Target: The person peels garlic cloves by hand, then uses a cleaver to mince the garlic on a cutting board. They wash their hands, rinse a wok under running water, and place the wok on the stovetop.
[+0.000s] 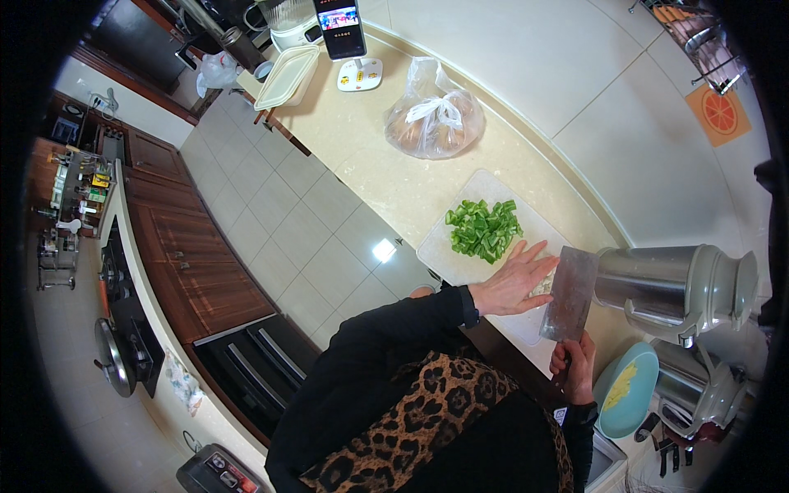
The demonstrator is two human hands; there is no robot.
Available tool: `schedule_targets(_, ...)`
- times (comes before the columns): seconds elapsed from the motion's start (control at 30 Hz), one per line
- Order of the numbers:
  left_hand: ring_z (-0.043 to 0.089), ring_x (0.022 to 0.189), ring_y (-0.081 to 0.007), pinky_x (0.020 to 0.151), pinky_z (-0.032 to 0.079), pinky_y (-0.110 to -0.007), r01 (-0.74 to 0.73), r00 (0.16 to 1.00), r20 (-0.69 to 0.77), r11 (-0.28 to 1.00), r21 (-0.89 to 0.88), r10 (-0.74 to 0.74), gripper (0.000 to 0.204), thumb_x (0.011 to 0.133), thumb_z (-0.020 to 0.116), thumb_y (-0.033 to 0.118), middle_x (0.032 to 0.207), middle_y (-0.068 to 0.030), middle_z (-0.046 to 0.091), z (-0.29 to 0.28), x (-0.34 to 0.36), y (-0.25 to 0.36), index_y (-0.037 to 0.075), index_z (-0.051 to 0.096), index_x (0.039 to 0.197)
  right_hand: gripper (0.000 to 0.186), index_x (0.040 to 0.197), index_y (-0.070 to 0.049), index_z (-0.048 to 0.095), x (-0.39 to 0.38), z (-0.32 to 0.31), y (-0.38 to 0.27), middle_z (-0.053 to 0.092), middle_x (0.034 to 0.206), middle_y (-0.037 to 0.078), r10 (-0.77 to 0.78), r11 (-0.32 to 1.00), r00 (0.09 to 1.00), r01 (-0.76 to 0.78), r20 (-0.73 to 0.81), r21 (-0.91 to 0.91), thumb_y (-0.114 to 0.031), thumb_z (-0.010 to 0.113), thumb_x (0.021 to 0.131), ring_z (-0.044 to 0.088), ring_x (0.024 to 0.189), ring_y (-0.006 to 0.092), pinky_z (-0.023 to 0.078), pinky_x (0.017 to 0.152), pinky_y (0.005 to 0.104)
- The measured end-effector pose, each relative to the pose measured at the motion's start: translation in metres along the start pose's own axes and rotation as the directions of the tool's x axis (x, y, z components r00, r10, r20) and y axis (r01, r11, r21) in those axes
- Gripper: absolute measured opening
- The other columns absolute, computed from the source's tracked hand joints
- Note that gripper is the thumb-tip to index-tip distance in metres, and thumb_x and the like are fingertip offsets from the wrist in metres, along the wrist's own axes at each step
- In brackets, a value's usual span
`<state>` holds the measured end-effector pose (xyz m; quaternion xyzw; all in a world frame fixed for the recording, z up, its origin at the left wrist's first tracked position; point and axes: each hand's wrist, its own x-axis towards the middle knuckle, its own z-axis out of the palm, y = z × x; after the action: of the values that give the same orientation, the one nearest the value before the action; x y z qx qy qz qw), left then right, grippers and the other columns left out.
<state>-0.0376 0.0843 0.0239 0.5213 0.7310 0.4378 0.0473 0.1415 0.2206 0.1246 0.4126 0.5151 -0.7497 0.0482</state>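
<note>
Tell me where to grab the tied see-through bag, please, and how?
I'd pinch the white knot of the bag, coming down from above, on the side away from the tiled wall. The knot faces up and bunches the plastic into something easy to pinch, while the bag bulges wide around it and looks thin, so its sides would probably be harder to hold.
</note>
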Motion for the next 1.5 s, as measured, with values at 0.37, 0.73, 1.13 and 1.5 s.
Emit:
schedule_targets(0.37,0.047,0.122,-0.0437,0.109,0.032,-0.050,0.072,0.996,0.075,0.965,-0.254,-0.055,0.067,0.092,0.060,0.030,0.128,-0.0256,0.053,0.004,0.000,-0.004,-0.007,0.033,0.141,0.009,0.098,-0.006,0.045,0.004,0.001,-0.001,0.042,0.063,0.002,-0.021,0.999,1.000,0.021,-0.007,-0.032,-0.005,0.047,0.089,0.038,0.045,0.0090,0.033,0.040,0.0239)
schedule_targets(0.73,0.044,0.128,-0.0407,0.108,0.032,-0.053,-0.052,0.998,-0.050,0.994,-0.091,0.048,0.060,0.089,0.062,0.030,0.126,-0.0259,0.056,0.003,0.002,-0.007,-0.006,0.046,0.134,0.011,0.098,-0.006,0.045,0.006,0.004,-0.001,0.042,0.063,0.001,-0.024,1.000,0.999,0.023,-0.035,-0.014,-0.005,0.048,0.088,0.036,0.045,0.0085,0.031,0.040,0.0228)
schedule_targets(1.13,0.048,0.125,-0.0395,0.107,0.035,-0.050,-0.054,0.998,-0.046,0.990,-0.134,0.048,0.057,0.082,0.058,0.004,0.127,-0.0246,0.055,0.015,0.002,-0.013,-0.006,0.042,0.136,0.011,0.097,-0.005,0.045,0.009,0.004,-0.002,0.041,0.062,0.001,-0.025,0.999,0.999,0.024,-0.029,-0.038,-0.004,0.047,0.087,0.036,0.045,0.0090,0.031,0.040,0.0236)
schedule_targets(1.5,0.061,0.084,-0.0329,0.073,0.051,-0.043,0.134,0.990,0.034,0.991,0.003,-0.134,0.039,0.075,0.069,0.006,0.100,-0.0147,0.066,0.015,-0.003,-0.014,0.005,0.064,0.114,0.018,0.103,0.000,0.051,0.012,-0.007,0.007,0.049,0.062,0.002,-0.271,0.885,0.962,0.258,0.022,-0.387,-0.005,0.051,0.086,0.045,0.046,0.0106,0.037,0.042,0.0255)
